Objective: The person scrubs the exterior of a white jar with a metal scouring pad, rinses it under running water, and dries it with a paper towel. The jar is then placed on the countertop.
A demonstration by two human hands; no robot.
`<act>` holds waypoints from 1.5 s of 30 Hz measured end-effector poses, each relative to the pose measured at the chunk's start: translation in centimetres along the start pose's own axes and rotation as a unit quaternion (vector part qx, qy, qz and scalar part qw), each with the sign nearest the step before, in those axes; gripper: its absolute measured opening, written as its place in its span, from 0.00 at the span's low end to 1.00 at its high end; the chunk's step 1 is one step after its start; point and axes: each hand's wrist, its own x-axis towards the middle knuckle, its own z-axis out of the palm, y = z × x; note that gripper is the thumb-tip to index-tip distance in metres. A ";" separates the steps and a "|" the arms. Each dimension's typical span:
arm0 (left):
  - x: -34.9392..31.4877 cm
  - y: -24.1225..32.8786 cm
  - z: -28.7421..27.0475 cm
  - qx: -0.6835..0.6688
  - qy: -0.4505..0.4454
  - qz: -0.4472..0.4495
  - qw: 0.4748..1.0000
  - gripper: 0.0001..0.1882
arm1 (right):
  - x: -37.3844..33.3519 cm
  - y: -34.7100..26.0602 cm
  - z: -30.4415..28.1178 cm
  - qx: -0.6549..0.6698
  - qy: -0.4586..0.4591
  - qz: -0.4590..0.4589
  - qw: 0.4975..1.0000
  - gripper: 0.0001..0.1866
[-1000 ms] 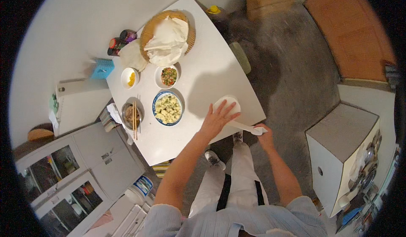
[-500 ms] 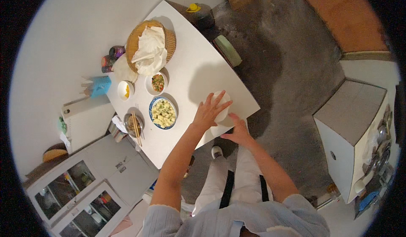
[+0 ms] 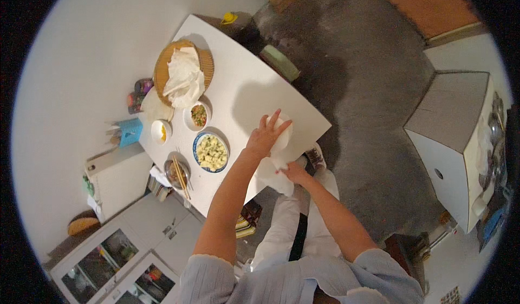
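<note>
White roll point(image 3: 285, 140) sits well right of the blue-rimmed bowl point(image 3: 211, 152), left hand point(image 3: 264, 138) splayed over it, and the loose sheet point(image 3: 273, 179) kinda trails off its near side, looks pinched by the closer right hand point(image 3: 296, 173).

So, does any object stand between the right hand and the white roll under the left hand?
No separate object is visible in between: only a loose white sheet, which the right hand touches near the table edge. The left hand lies over the white roll, and the blue-rimmed bowl stands farther left.
</note>
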 end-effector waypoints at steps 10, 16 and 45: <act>-0.8 0.7 -3.1 0.016 -0.094 -0.056 0.994 0.69 | -22.7 0.1 -3.6 0.452 0.345 -0.108 0.815 0.23; -2.8 17.2 -9.7 -0.392 0.079 0.285 0.871 0.58 | -34.9 1.1 -4.1 0.542 0.504 -0.162 0.653 0.31; 0.5 77.3 -13.8 -0.509 -0.230 0.362 0.746 0.18 | -65.7 34.4 -9.1 0.594 0.718 -0.274 0.236 0.24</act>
